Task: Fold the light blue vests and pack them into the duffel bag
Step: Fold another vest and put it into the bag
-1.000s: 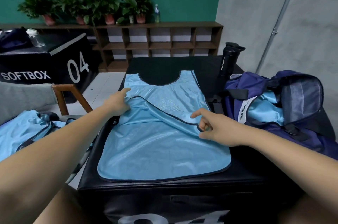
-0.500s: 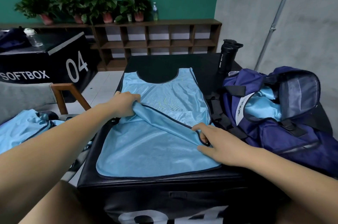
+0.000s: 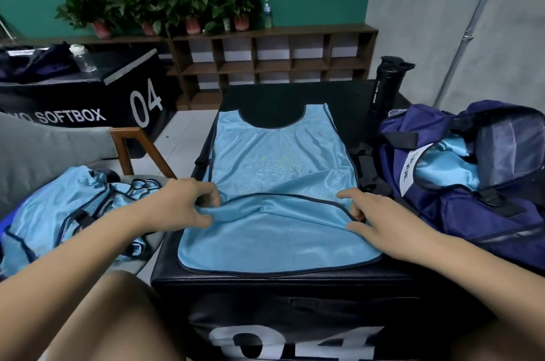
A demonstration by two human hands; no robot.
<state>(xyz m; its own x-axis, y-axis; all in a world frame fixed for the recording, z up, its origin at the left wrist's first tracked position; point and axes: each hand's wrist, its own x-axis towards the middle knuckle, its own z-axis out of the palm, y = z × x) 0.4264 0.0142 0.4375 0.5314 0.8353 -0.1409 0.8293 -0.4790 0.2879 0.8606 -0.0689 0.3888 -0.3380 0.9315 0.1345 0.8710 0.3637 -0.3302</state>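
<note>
A light blue vest with dark trim lies flat on a black box, neck hole at the far end. Its upper layer is folded toward me, the trimmed edge running across the middle. My left hand pinches that edge at the vest's left side. At the right side my right hand pinches the same edge. To the right stands an open navy duffel bag with light blue fabric inside. A heap of more light blue vests lies at the left.
A black sports bottle stands at the box's far right, just behind the bag. A wooden chair frame and grey cushion are at the left. Another black box marked 04, a low wooden shelf and potted plants are behind.
Both hands have drawn the vest's folded edge closer to me and level across the vest. My right hand moved out to the vest's right side and now pinches the trim.
</note>
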